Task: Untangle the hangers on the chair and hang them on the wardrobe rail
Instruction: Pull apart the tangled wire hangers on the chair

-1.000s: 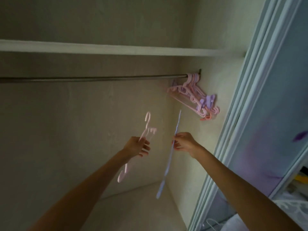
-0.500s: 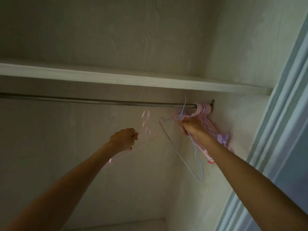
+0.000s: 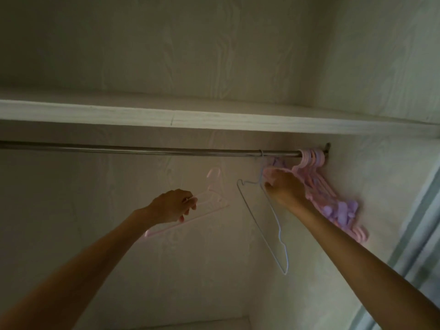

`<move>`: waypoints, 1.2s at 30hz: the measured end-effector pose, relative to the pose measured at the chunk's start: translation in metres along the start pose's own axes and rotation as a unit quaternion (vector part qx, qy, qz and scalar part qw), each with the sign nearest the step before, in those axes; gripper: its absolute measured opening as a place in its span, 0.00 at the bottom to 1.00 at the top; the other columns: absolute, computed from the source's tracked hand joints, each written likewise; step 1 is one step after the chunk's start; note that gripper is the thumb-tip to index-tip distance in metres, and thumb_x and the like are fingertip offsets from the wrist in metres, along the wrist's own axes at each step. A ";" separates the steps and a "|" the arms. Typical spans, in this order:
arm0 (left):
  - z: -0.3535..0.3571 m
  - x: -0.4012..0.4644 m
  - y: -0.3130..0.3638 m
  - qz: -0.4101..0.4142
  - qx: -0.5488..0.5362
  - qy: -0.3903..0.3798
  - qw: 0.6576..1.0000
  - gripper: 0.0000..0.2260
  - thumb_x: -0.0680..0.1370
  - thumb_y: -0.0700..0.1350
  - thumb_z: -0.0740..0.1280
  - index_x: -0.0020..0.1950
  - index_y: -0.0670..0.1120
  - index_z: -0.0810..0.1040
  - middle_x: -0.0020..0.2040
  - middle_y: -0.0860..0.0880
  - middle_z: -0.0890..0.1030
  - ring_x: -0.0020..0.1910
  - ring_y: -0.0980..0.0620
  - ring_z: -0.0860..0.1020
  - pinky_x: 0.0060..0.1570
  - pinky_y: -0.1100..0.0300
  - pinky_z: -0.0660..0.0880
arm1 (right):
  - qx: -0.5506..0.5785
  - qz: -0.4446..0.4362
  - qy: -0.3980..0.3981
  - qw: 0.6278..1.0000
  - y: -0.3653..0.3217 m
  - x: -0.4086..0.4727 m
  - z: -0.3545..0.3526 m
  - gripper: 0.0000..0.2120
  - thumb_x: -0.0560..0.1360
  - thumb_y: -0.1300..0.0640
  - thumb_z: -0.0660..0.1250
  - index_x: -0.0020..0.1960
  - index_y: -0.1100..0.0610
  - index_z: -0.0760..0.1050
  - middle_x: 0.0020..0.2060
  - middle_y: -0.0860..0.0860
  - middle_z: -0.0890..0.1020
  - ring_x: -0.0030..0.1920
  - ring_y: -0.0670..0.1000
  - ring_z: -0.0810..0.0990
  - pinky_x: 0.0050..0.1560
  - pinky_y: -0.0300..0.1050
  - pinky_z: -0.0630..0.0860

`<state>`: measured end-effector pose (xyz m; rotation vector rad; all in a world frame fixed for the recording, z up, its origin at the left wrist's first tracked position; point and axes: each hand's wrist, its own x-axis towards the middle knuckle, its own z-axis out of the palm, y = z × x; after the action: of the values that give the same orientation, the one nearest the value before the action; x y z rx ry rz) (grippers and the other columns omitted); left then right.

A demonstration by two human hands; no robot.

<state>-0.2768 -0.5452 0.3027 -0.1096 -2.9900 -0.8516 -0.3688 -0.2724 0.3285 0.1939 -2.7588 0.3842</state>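
I am looking up into the pale wood-grain wardrobe, whose long white shelf (image 3: pixel 214 117) spans the view. Just under it runs the round metal wardrobe rail (image 3: pixel 142 150). At the rail's right end, against the side wall, a bunch of pink and lilac plastic hangers (image 3: pixel 333 198) already hangs, packed close together.

The thin pale-blue wire hanger (image 3: pixel 262 225) has its hook over the rail, just left of that bunch, and its frame dangles tilted below. My right hand (image 3: pixel 283 189) has its fingers curled round the wire near the neck, so it is not yet let go. My left hand (image 3: pixel 171 206) grips a slim pale-pink plastic hanger (image 3: pixel 207 203) on its shoulder arm, hook pointing up, well below the rail.

I judge both hangers to be very light. The wire one looks springy and would swing or slip sideways on smooth metal, so the neck just under the hook is the place to steady it. The pink one looks stiffer but thin; holding near the neck rather than out on the arm would give better aim at the rail.
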 end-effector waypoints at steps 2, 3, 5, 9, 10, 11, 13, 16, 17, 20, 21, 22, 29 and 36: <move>0.000 0.000 -0.006 0.016 0.022 -0.018 0.999 0.11 0.82 0.50 0.56 0.44 0.50 0.75 0.36 0.54 0.76 0.30 0.59 0.77 0.36 0.64 0.74 | 0.014 -0.074 0.142 0.987 -0.007 -0.001 -0.015 0.16 0.77 0.52 0.62 0.61 0.59 0.73 0.56 0.58 0.78 0.57 0.61 0.77 0.50 0.51 0.74; 0.000 0.001 -0.008 0.023 0.039 -0.022 0.999 0.11 0.81 0.51 0.57 0.44 0.51 0.75 0.36 0.55 0.76 0.30 0.59 0.76 0.36 0.65 0.74 | 0.027 -0.126 0.202 0.971 -0.012 0.004 -0.020 0.17 0.76 0.52 0.63 0.62 0.59 0.73 0.56 0.59 0.78 0.56 0.61 0.77 0.50 0.51 0.74; 0.000 0.002 -0.010 0.033 0.076 -0.024 0.996 0.11 0.81 0.52 0.57 0.45 0.51 0.75 0.36 0.55 0.76 0.30 0.59 0.76 0.35 0.66 0.72 | -0.010 -0.194 0.197 0.961 -0.017 0.019 -0.022 0.22 0.76 0.52 0.64 0.67 0.60 0.70 0.60 0.60 0.77 0.60 0.61 0.75 0.57 0.53 0.72; 0.000 0.001 -0.008 0.068 0.167 -0.016 0.983 0.13 0.81 0.53 0.56 0.52 0.49 0.77 0.40 0.54 0.75 0.33 0.59 0.74 0.37 0.65 0.69 | -0.097 -0.176 0.119 0.972 -0.009 0.037 -0.015 0.24 0.77 0.52 0.63 0.69 0.61 0.67 0.64 0.58 0.74 0.65 0.59 0.70 0.64 0.53 0.65; 0.000 0.001 -0.006 0.078 0.195 -0.006 0.978 0.13 0.81 0.53 0.56 0.54 0.49 0.77 0.41 0.54 0.74 0.33 0.60 0.72 0.38 0.64 0.68 | -0.098 -0.173 0.136 0.971 -0.002 0.038 -0.015 0.23 0.76 0.52 0.64 0.67 0.61 0.69 0.63 0.58 0.75 0.64 0.59 0.72 0.63 0.53 0.66; -0.001 0.001 -0.005 0.084 0.220 0.004 0.972 0.14 0.81 0.54 0.55 0.55 0.50 0.77 0.42 0.54 0.74 0.34 0.59 0.70 0.40 0.63 0.67 | -0.098 -0.171 0.149 0.969 0.002 0.038 -0.016 0.22 0.75 0.53 0.66 0.66 0.60 0.71 0.61 0.58 0.76 0.63 0.59 0.73 0.62 0.53 0.66; 0.000 0.003 -0.004 0.090 0.248 0.021 0.964 0.14 0.81 0.55 0.55 0.57 0.51 0.76 0.47 0.53 0.78 0.38 0.57 0.70 0.43 0.63 0.65 | -0.101 -0.178 0.165 0.965 0.014 0.036 -0.021 0.21 0.71 0.56 0.68 0.63 0.59 0.74 0.60 0.58 0.78 0.61 0.60 0.75 0.61 0.54 0.67; 0.001 0.007 -0.007 0.092 0.256 0.023 0.962 0.13 0.81 0.55 0.55 0.61 0.55 0.74 0.56 0.55 0.78 0.42 0.57 0.72 0.45 0.63 0.64 | -0.141 -0.172 0.202 0.954 0.034 0.036 -0.030 0.23 0.64 0.61 0.72 0.60 0.58 0.77 0.56 0.57 0.80 0.55 0.60 0.79 0.56 0.53 0.71; 0.002 0.008 -0.008 0.092 0.253 0.021 0.963 0.14 0.81 0.56 0.56 0.62 0.56 0.74 0.57 0.56 0.78 0.41 0.58 0.73 0.45 0.64 0.64 | -0.151 -0.166 0.205 0.953 0.039 0.037 -0.032 0.24 0.63 0.62 0.74 0.59 0.58 0.78 0.55 0.58 0.81 0.54 0.61 0.79 0.56 0.54 0.72; 0.004 0.009 -0.005 0.101 0.227 0.026 0.968 0.13 0.80 0.55 0.58 0.63 0.57 0.73 0.55 0.56 0.80 0.30 0.64 0.68 0.44 0.65 0.68 | -0.147 -0.141 0.196 0.959 0.050 0.036 -0.041 0.22 0.68 0.64 0.70 0.62 0.58 0.77 0.60 0.60 0.78 0.60 0.63 0.75 0.63 0.56 0.61; 0.004 0.008 -0.004 0.104 0.220 0.026 0.970 0.13 0.80 0.54 0.59 0.63 0.57 0.72 0.53 0.56 0.80 0.29 0.66 0.68 0.42 0.67 0.69 | -0.143 -0.140 0.195 0.960 0.052 0.034 -0.043 0.20 0.70 0.65 0.68 0.62 0.58 0.77 0.61 0.61 0.77 0.61 0.63 0.74 0.64 0.57 0.58; 0.005 0.008 -0.003 0.107 0.211 0.025 0.971 0.12 0.80 0.54 0.59 0.63 0.58 0.72 0.51 0.57 0.80 0.29 0.66 0.70 0.39 0.69 0.68 | -0.141 -0.145 0.202 0.958 0.054 0.035 -0.042 0.19 0.70 0.65 0.68 0.61 0.58 0.78 0.60 0.61 0.77 0.60 0.64 0.74 0.64 0.58 0.59; -0.003 0.005 0.011 0.115 0.217 0.038 0.969 0.13 0.80 0.54 0.59 0.64 0.57 0.72 0.53 0.56 0.80 0.46 0.59 0.78 0.39 0.68 0.68 | -0.189 -0.080 0.153 0.967 0.058 0.041 -0.050 0.26 0.73 0.59 0.66 0.70 0.56 0.67 0.68 0.59 0.69 0.67 0.61 0.66 0.68 0.58 0.60; -0.011 0.013 0.031 0.148 0.195 -0.030 0.969 0.13 0.79 0.52 0.61 0.63 0.55 0.75 0.52 0.54 0.81 0.49 0.58 0.75 0.44 0.66 0.68 | 0.143 -0.141 -0.143 0.969 0.005 0.000 -0.030 0.26 0.73 0.49 0.69 0.67 0.56 0.67 0.59 0.53 0.77 0.62 0.55 0.75 0.63 0.52 0.71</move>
<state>-0.2877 -0.5240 0.3288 -0.5594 -3.0153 -0.2295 -0.3601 -0.2595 0.3541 0.7584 -2.8793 0.7234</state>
